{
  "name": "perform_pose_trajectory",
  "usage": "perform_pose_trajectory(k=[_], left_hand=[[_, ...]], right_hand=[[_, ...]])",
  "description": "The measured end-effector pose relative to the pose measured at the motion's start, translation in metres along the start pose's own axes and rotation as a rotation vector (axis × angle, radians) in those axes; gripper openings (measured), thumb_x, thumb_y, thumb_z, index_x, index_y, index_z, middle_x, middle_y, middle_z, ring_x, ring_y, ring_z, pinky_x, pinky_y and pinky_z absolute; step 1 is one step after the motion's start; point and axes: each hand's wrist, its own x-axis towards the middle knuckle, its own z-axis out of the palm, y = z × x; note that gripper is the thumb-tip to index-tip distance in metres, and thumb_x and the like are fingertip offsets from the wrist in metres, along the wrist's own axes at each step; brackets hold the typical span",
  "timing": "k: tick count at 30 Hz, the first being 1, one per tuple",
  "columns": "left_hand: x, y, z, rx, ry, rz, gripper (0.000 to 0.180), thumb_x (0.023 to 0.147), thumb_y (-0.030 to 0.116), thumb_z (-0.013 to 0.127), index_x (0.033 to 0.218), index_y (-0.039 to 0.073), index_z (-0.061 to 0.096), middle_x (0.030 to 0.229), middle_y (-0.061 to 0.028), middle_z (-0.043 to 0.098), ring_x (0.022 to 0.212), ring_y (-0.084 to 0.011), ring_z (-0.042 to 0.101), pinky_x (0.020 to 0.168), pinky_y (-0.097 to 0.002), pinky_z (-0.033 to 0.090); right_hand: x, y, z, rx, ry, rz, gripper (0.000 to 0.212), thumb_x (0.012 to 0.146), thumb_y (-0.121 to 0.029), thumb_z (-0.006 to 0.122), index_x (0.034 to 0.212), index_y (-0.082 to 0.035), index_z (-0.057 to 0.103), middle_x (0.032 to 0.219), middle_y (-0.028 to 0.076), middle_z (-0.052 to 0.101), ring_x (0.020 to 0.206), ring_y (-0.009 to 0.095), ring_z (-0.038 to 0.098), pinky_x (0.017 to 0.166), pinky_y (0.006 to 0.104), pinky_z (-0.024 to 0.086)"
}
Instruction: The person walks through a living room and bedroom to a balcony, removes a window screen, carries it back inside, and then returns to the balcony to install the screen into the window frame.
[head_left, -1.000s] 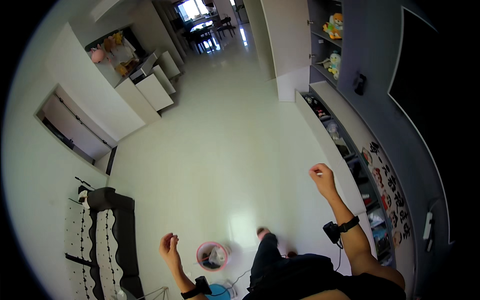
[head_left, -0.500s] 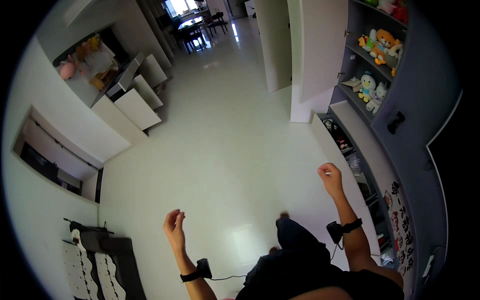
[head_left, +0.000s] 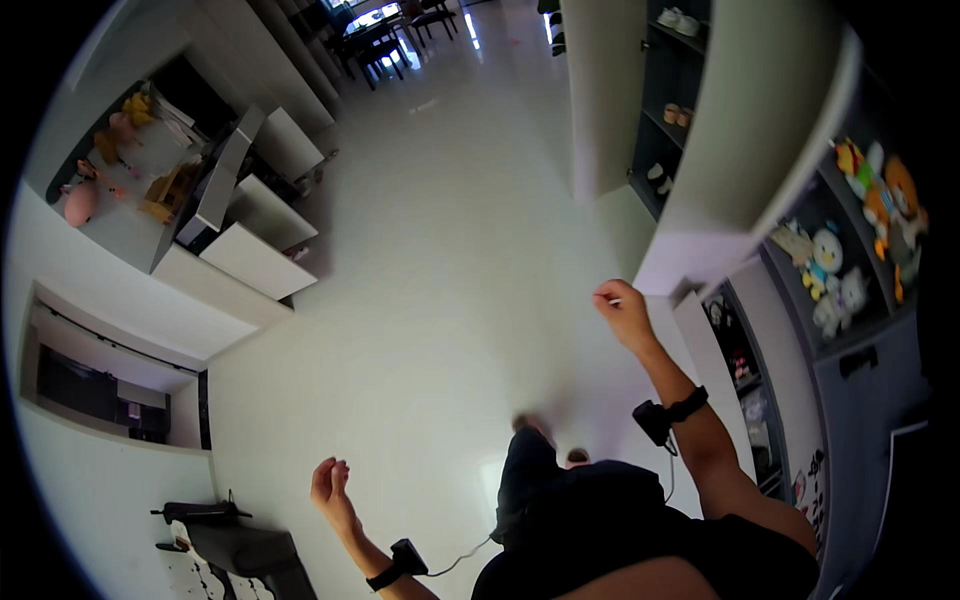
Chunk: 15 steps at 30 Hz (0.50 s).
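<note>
My right hand (head_left: 624, 312) is raised over the floor at the right, its fingers curled closed. A small white thing (head_left: 614, 301) shows between its fingers, too little of it to tell the kind. Lower left, my left hand (head_left: 331, 488) hangs in the air with loosely bent fingers, some gap between them, and nothing visible in it. Each forearm wears a black strap with a small black device; the right device (head_left: 652, 423) and the left device (head_left: 407, 557) both have a cable. Neither hand touches any furniture.
Pale glossy floor (head_left: 430, 300) stretches ahead toward a dark table and chairs (head_left: 375, 45). At left, a white cabinet (head_left: 255, 262) has drawers pulled out. On the right are an open drawer (head_left: 700, 340), shelves with plush toys (head_left: 825, 250) and an open shoe cabinet (head_left: 665, 120).
I have stepped forward and the view has turned, so the shoe cabinet shows at the right. My right hand is farther forward and left; my left hand is lower in view.
</note>
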Motion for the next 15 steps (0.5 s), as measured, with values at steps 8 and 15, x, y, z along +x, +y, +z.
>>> perform_pose_trajectory(k=[8, 15], left_hand=[[0.28, -0.008, 0.141, -0.004, 0.07, -0.022, 0.017, 0.088, 0.005, 0.055, 0.102, -0.004, 0.058, 0.088, -0.0105, 0.064, 0.08, -0.0151, 0.06, 0.076, -0.0275, 0.05], [0.543, 0.101, 0.411, -0.047, -0.3, 0.187, 0.019, 0.088, 0.002, 0.055, 0.105, -0.006, 0.057, 0.091, -0.0109, 0.064, 0.085, -0.0161, 0.061, 0.079, -0.0264, 0.049]], right_hand=[[0.288, 0.044, 0.14, -0.077, -0.012, -0.058, 0.006, 0.078, -0.005, 0.063, 0.081, -0.001, 0.06, 0.079, 0.007, 0.06, 0.072, 0.017, 0.06, 0.062, 0.0276, 0.048], [0.505, 0.08, 0.177, -0.143, 0.096, 0.062, 0.009, 0.078, -0.008, 0.063, 0.081, 0.0, 0.06, 0.079, 0.01, 0.06, 0.071, 0.02, 0.061, 0.063, 0.03, 0.049]])
